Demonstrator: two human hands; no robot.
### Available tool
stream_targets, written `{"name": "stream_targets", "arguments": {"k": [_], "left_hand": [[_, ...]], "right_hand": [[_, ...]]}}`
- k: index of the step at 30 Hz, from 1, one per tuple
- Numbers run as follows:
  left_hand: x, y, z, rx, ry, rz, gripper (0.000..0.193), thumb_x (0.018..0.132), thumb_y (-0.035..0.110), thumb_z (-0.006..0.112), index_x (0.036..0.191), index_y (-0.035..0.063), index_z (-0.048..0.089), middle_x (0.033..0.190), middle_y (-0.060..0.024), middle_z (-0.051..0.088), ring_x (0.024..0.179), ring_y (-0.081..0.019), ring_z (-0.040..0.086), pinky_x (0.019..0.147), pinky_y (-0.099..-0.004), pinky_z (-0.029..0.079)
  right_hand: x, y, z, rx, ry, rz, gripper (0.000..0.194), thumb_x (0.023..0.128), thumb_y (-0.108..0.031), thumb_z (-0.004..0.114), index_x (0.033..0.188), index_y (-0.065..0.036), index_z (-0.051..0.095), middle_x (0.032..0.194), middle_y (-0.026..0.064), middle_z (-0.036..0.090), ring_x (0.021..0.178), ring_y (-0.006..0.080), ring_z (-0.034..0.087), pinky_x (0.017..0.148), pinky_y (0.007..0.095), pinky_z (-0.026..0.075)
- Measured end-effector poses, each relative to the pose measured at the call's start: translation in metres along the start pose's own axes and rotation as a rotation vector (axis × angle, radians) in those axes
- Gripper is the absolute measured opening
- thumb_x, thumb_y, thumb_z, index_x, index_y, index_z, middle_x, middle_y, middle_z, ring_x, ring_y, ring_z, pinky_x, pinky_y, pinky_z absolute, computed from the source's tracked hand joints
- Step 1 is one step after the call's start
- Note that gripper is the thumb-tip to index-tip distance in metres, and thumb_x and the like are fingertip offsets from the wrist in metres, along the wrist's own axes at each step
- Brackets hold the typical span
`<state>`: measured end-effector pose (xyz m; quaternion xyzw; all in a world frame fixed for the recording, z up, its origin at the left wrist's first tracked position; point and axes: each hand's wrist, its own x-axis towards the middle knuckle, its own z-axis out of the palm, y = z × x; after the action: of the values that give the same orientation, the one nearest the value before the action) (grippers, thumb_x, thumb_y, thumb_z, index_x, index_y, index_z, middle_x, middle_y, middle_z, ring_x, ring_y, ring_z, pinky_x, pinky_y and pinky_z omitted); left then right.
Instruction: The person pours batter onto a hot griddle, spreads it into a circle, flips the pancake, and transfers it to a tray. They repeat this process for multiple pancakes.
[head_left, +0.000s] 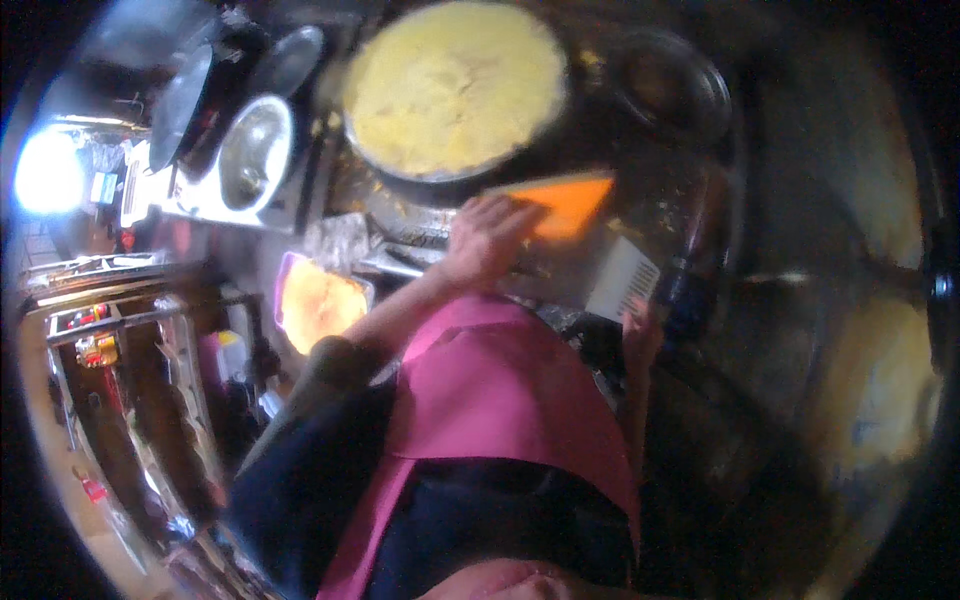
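My left hand (491, 236) is closed on a flat orange scraper or board (574, 206), held low over the dark, crumb-strewn cooktop (660, 199). Just beyond it lies a large round pan filled with a yellow, batter-like food (457, 90). At the right, my right hand (640, 324) grips the lower corner of a white slotted utensil (624, 279), possibly a grater. Blur hides the finer shape of both tools and the exact place of the fingertips.
An empty-looking round dark pan or lid (671, 82) sits at the back right. At the left are a metal bowl (256, 154) and an upright dark lid (181, 105). A purple-rimmed container with orange-yellow contents (322, 304) stands beside my left forearm. Metal shelving (135, 319) is farther left.
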<state>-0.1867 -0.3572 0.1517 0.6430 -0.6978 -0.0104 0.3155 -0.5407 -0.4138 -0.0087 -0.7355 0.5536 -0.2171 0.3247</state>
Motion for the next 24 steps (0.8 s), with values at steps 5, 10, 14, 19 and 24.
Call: {"name": "stream_targets", "arguments": {"k": [5,10,14,19,24], "left_hand": [[-0.053,-0.024,-0.027,0.285,0.003,0.052,0.05,0.073,0.024,0.066,0.121,0.0174,0.059,0.117,-0.0028,0.062,0.101,-0.0219,0.059,0.076,-0.0373,0.045],[-0.076,-0.053,0.002,0.374,-0.074,-0.078,0.05,0.073,0.027,0.066,0.122,0.0196,0.059,0.119,-0.0015,0.061,0.103,-0.0202,0.058,0.076,-0.0377,0.045],[-0.071,-0.076,0.028,0.435,-0.245,-0.192,0.048,0.075,0.029,0.064,0.122,0.0205,0.057,0.122,-0.0028,0.059,0.107,-0.0206,0.057,0.075,-0.0387,0.044],[-0.045,-0.067,0.038,0.347,-0.246,-0.218,0.047,0.079,0.027,0.061,0.124,0.0182,0.052,0.119,-0.0043,0.057,0.106,-0.0246,0.056,0.077,-0.0411,0.042],[0.004,-0.055,0.051,0.35,-0.205,-0.136,0.048,0.083,0.025,0.056,0.128,0.0143,0.043,0.113,-0.0073,0.055,0.104,-0.0271,0.055,0.079,-0.0434,0.042]], "right_hand": [[0.019,-0.008,0.019,-0.052,0.047,-0.374,0.036,0.08,-0.011,0.068,0.114,-0.004,0.059,0.101,0.0125,0.066,0.087,0.0278,0.064,0.074,0.0373,0.052],[0.026,-0.032,0.027,-0.068,-0.183,0.132,0.034,0.079,-0.011,0.069,0.111,-0.002,0.06,0.098,0.0159,0.066,0.089,0.0323,0.063,0.079,0.0412,0.049],[0.027,-0.048,0.021,-0.064,-0.187,0.086,0.031,0.078,-0.011,0.069,0.107,-0.002,0.062,0.094,0.0172,0.066,0.086,0.032,0.063,0.077,0.0397,0.048],[0.019,-0.056,0.006,0.04,-0.127,0.025,0.029,0.079,-0.01,0.067,0.107,-0.002,0.063,0.096,0.0179,0.066,0.086,0.0324,0.064,0.076,0.0403,0.049],[0.017,-0.032,0.012,-0.191,0.035,-0.305,0.028,0.08,-0.008,0.066,0.107,-0.004,0.063,0.101,0.0157,0.064,0.082,0.031,0.062,0.072,0.038,0.05]]}}
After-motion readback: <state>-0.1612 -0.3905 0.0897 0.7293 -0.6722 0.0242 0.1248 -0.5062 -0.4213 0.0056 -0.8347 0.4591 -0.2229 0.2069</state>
